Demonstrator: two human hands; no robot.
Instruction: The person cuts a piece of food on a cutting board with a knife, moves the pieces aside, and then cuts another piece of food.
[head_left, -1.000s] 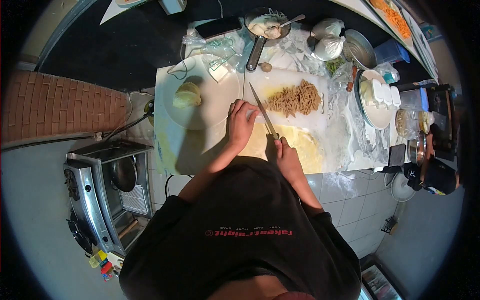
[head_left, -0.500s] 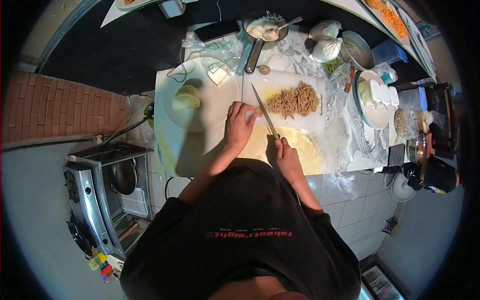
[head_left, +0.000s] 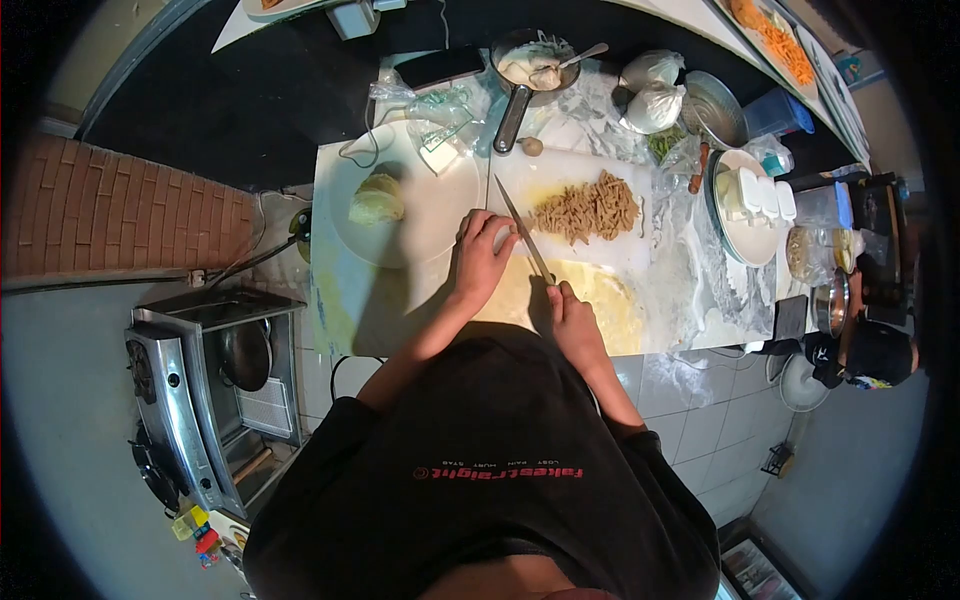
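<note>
In my right hand [head_left: 573, 312] is the handle of a long kitchen knife [head_left: 523, 228], its blade slanting up and left over the white cutting board [head_left: 590, 168]. My left hand [head_left: 484, 252] rests at the board's left edge, fingers curled over a small pale piece beside the blade; its kind is mostly hidden. Right of the knife lies a heap of brown strips [head_left: 588, 208], which look like cut meat. A large round pale plate [head_left: 345, 235], left of my left hand, carries a wedge of cabbage [head_left: 377, 199].
Behind the board stands a saucepan [head_left: 512, 118] with creamy contents and a spoon. A plate with white containers [head_left: 750, 190], plastic bags [head_left: 655, 95] and a metal bowl [head_left: 715, 105] are at the right. A stove [head_left: 175, 380] stands low at left.
The knife blade has shifted slightly left, closer to my left fingers, and its tip points more to the left. My left hand stays at nearly the same place.
</note>
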